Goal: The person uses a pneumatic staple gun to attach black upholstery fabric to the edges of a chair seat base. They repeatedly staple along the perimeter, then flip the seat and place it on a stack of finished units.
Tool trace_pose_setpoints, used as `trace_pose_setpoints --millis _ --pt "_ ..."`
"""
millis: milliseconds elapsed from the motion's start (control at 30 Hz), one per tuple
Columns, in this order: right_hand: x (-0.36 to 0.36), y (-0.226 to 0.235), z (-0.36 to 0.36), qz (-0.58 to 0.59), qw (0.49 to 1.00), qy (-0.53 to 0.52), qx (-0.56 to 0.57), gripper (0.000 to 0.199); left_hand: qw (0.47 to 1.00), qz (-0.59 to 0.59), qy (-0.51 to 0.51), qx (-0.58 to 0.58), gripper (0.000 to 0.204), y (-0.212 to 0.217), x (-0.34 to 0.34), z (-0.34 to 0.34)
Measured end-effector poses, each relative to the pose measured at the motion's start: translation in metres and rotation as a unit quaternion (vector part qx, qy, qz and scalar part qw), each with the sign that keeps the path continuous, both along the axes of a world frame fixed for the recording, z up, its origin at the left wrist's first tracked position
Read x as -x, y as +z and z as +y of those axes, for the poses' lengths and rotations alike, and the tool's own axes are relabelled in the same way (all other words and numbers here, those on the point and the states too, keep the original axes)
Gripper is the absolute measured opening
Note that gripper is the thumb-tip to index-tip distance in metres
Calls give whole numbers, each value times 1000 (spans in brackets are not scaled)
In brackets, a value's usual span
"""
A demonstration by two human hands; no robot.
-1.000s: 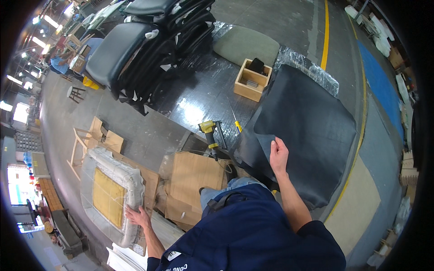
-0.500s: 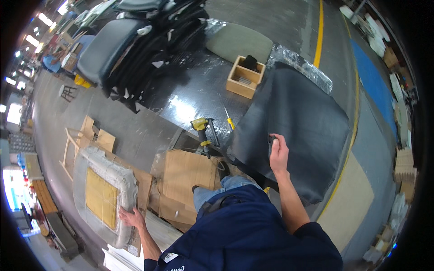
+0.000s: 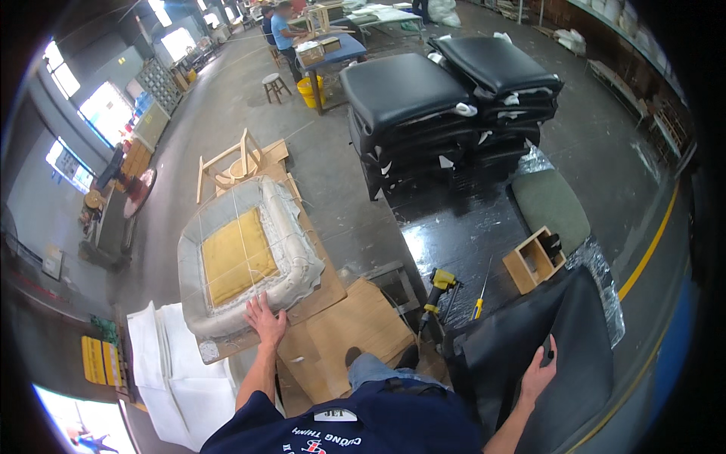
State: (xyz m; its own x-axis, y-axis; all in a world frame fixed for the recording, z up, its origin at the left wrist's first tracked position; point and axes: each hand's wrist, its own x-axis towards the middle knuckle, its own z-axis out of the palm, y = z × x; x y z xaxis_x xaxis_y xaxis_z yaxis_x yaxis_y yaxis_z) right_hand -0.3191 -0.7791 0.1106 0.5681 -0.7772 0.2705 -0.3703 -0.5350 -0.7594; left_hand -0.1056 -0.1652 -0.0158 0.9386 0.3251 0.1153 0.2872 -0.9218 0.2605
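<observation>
My left hand (image 3: pixel 266 321) lies with its fingers spread on the near rim of a padded, light grey seat-like piece (image 3: pixel 190 284). A yellow cushion-like panel (image 3: pixel 240 257) fills that piece's middle, and thin strings cross over it. On the right, my right hand (image 3: pixel 538 371) is closed on a dark edge or fold of a black leather-like sheet (image 3: pixel 582 363); the fingers partly hide what they grip. A yellow and black staple gun (image 3: pixel 440 287) lies left of the sheet, beside a yellow-handled screwdriver (image 3: pixel 479 306).
Black padded seats (image 3: pixel 408 91) are stacked at the far end of the dark worktable (image 3: pixel 446 227). A wooden box (image 3: pixel 529 261) and an olive-green pad (image 3: pixel 552 200) lie on it. Cardboard (image 3: pixel 340 333) spreads before my feet; white sheets (image 3: pixel 170 371) are at left. People work far back.
My view has swung left, so everything has shifted across the picture. My left hand stays on the padded piece's rim, and my right hand keeps its grip at the black sheet.
</observation>
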Motion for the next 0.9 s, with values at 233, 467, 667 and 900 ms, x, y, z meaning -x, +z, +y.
trace_pose_setpoints --millis 233,467,667,900 --pt "17 93 -31 64 994 -20 85 31 999 -35 10 -4 84 0 -2 -8" --pt "28 215 -48 19 988 28 154 31 998 -60 7 12 81 -7 -6 -12" --pt "0 300 -19 -15 950 133 281 25 999 -30 4 24 81 7 -5 -13" --pt "-22 359 54 -27 907 257 334 24 994 -85 -52 45 74 17 8 -4"
